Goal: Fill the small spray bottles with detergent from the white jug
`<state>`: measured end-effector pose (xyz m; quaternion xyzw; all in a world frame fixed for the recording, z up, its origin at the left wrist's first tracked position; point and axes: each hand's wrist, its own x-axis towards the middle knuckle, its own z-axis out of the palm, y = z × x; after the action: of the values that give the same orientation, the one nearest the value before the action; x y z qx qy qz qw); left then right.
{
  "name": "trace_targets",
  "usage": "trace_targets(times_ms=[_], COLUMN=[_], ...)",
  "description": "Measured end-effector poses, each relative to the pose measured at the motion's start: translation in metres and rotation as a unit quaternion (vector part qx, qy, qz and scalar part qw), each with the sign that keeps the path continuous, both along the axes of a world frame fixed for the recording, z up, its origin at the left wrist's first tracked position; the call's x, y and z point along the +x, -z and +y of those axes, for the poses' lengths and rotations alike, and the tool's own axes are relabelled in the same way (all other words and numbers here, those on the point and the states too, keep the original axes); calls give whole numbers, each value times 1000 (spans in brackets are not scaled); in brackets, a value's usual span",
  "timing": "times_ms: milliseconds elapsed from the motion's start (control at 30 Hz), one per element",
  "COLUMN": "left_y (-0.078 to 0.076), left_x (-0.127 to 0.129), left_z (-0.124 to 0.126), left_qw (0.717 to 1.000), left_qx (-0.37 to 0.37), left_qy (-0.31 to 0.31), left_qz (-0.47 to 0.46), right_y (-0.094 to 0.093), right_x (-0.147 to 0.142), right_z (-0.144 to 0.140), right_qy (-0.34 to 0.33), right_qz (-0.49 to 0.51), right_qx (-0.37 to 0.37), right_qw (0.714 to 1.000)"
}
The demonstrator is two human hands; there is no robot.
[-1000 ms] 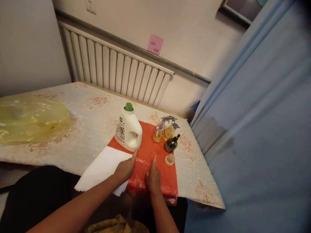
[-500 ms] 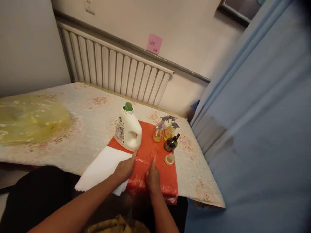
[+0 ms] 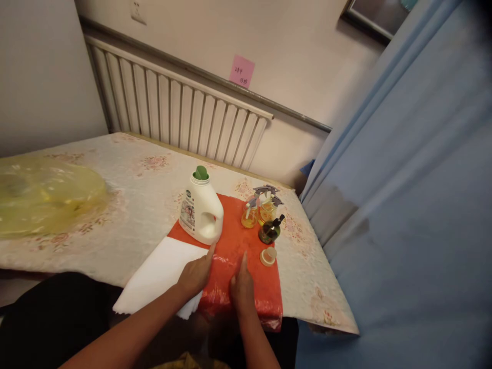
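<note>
Red plastic sheet (image 3: 238, 256) is lying under both hands at the near table edge. Left hand (image 3: 196, 274) is resting open and flat where the sheet meets a white cloth (image 3: 159, 274), fingers extended. Right hand (image 3: 241, 284) is pressing flat on the sheet, forefinger pointing away. Just beyond the left hand, a white detergent jug (image 3: 200, 211) is standing on the sheet. Past the right hand, a small cap (image 3: 268, 256), a dark green bottle (image 3: 270, 230) and two yellow spray bottles (image 3: 258, 211) are grouped together.
</note>
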<state>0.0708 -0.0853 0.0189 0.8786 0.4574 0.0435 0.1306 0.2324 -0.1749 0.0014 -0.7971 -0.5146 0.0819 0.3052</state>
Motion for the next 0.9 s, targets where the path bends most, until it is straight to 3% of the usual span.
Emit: trace_targets(times_ms=[233,367,500,667,900], left_y=[3,8,19,37,47], left_x=[-3,-5,-12,-20,-23], left_z=[2,4,6,8,7], left_qw=[1000,998,994,981,971], left_qx=[-17,-32,-22,11,37], left_qy=[1,1,10,11,9], left_qz=[-20,-47,-110,-192,-237], right_y=[1,-5,-17,-23,-5], right_x=[-2,-1,10,40,77], right_z=[-1,-2,12,73,176], right_qy=[16,14,62,145,214], right_qz=[22,85,159,147,65], right_qx=[7,25,93,198,220], right_qw=[1000,996,981,958,950])
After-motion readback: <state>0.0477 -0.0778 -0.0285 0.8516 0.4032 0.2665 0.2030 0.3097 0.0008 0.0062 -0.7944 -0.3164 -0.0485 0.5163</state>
